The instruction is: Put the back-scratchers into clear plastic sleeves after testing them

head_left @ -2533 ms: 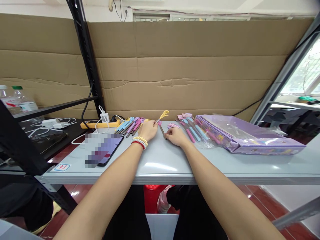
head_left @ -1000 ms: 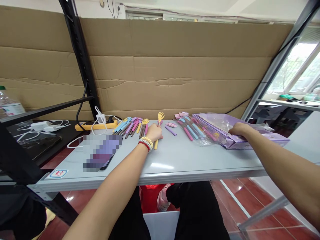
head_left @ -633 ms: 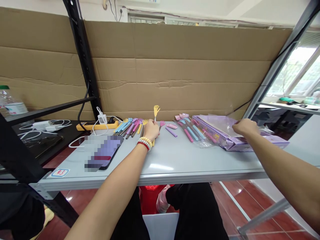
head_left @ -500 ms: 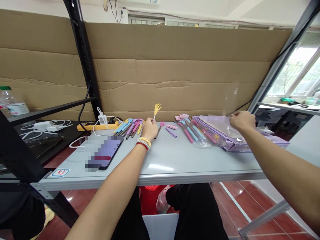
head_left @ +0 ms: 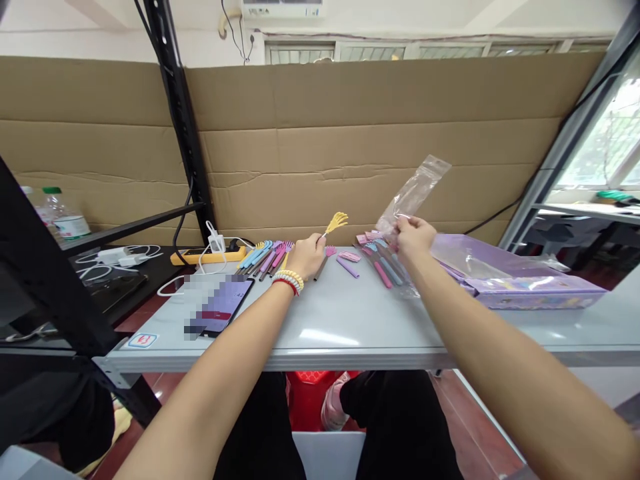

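My left hand is closed round a yellow claw-headed stick, its head pointing up and right above the table. Pinched in my right hand is a clear plastic bag, which stands up and leans to the right. Beneath and beside the right hand lie pink and blue sticks in clear wrapping. A pink claw-headed stick rests just right of my left hand, with a purple tube and a small pink piece beyond it. Several coloured sticks lie left of the left hand.
An opened purple box holding clear bags sits at the right of the grey table. At the left are a phone, a yellow power strip and white cables. Cardboard stands along the back.
My right hand has moved left from the purple box and now holds up a clear bag. The left hand still grips the yellow stick, now tilted further right. The view has shifted slightly.
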A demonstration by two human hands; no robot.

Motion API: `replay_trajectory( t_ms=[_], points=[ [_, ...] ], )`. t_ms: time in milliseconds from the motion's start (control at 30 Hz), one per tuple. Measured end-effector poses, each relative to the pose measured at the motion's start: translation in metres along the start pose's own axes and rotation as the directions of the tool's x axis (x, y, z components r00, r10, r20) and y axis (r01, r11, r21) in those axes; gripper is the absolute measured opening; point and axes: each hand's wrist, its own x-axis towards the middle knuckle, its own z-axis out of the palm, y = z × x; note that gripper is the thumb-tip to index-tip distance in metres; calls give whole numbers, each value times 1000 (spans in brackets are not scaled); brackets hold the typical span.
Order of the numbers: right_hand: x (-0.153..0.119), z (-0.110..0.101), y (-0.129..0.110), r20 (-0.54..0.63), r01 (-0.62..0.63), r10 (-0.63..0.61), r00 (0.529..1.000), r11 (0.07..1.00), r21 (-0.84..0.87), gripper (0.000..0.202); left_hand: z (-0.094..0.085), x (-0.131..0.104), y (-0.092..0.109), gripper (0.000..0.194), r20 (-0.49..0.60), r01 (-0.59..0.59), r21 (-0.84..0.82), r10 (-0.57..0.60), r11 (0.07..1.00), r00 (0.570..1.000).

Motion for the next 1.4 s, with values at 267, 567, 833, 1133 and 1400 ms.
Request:
replay_trajectory(
  t_ms=[267,567,833,1133,1400],
  points=[
    [-76,54,4,111,-196,174,979,950,243,11,-6,-16,0,32,-49,137,-73,-141,988,989],
    [-107,50,0,511,-365,145,847,858,361,27,-2,-26,16,44,-64,261,-33,-262,965,963],
    [-103,42,-13,585,-509,240,775,785,352,19,-1,-24,8,15,-134,248,-77,-256,966,957],
    [-99,34,-6,720,-505,148,678,806,309,24,10,-23,4,13,-82,105,-324,-139,940,987],
    [-93,36,1,674,-501,180,716,805,317,19,7,-23,4,9,-90,168,-217,-191,962,977]
  ],
)
